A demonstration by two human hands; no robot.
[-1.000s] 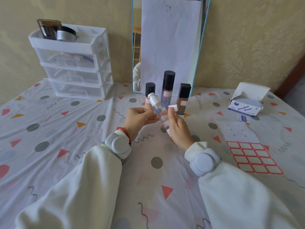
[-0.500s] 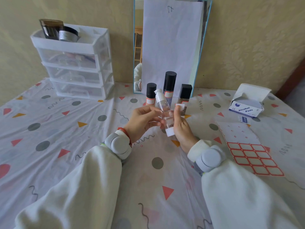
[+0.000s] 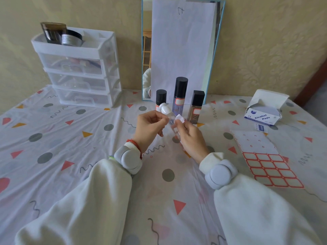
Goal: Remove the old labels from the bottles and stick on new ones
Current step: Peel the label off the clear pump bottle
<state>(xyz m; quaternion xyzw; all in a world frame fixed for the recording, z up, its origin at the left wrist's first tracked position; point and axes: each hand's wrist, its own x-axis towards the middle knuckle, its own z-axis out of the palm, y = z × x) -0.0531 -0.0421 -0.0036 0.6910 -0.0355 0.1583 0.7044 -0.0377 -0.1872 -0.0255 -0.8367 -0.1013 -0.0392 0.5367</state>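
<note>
On patterned tablecloth by yellow wall: left hand, right hand grasping clear bottle.

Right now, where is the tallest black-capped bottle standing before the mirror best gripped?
Probably round the tall black cap of the tallest bottle, from above: it stands upright, shorter bottles crowd both sides, and the red-edged label sits lower on its front.

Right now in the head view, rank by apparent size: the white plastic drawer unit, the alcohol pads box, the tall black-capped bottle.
1. White plastic drawer unit
2. Alcohol pads box
3. Tall black-capped bottle, close to the box in apparent area; unsure.
</note>
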